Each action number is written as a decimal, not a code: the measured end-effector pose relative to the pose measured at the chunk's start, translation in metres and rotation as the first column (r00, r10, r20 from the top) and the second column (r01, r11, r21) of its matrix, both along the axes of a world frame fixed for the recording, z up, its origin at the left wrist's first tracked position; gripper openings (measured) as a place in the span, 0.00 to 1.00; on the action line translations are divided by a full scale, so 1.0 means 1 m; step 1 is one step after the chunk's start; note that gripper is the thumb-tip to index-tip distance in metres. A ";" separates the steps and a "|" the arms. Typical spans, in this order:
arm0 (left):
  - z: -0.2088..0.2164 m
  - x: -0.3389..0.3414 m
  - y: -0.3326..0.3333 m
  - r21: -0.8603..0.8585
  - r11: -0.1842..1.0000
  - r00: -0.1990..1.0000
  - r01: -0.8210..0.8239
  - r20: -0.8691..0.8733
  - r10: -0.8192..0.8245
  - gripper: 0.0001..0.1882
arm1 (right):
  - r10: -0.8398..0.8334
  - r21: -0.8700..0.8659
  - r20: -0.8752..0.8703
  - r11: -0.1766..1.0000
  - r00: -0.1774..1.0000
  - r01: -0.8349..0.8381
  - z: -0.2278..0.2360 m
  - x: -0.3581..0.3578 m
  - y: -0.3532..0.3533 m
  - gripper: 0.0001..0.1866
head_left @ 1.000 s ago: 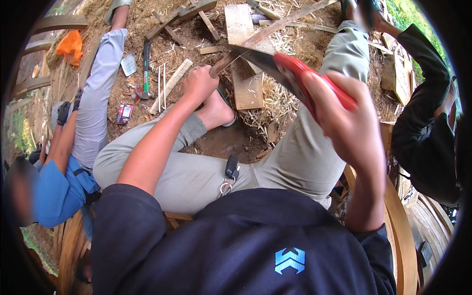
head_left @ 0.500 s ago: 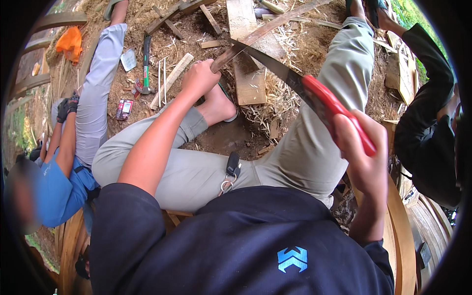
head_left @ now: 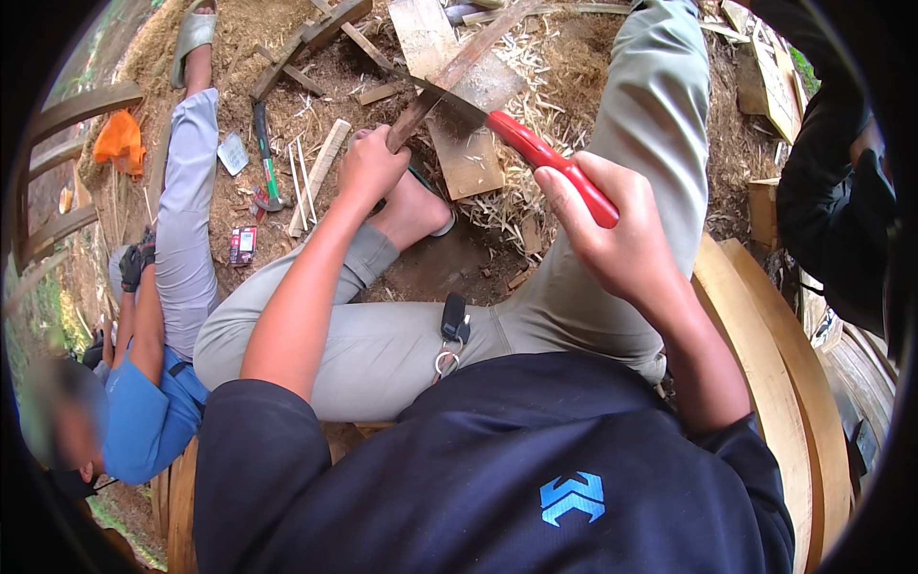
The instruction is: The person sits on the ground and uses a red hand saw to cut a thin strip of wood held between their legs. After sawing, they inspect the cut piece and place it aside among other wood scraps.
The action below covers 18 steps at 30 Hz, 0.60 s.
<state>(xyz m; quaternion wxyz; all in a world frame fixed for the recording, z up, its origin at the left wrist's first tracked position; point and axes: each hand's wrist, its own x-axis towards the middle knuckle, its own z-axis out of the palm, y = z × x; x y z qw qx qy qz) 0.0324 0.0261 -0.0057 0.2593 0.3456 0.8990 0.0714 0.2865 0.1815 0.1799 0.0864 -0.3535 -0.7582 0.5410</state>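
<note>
Red-handled blade (head_left: 535,153) tip behind wooden stick (head_left: 449,81)

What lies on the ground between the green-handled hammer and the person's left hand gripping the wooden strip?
In the head view, thin pale sticks and a flat wooden slat lie between the hammer and the left hand.

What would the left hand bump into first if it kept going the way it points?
Probably the dark blade of the red-handled knife, which crosses the long brown wooden stick just beyond the left hand. Past that lies a pale flat wooden board. Depth is hard to judge here.
</note>
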 end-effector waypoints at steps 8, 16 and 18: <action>-0.001 0.000 0.004 0.016 1.000 0.998 0.011 0.058 -0.012 0.15 | 0.027 0.094 0.018 0.995 0.999 -0.029 0.004 -0.004 0.006 0.14; 0.003 -0.002 0.008 -0.011 1.000 0.995 -0.023 0.099 0.024 0.15 | 0.092 0.093 0.006 0.991 0.996 -0.092 -0.025 0.032 -0.003 0.09; 0.003 -0.004 0.009 -0.016 0.999 0.992 -0.038 0.121 0.039 0.15 | 0.030 0.001 0.056 1.000 0.998 -0.030 -0.026 0.032 0.000 0.09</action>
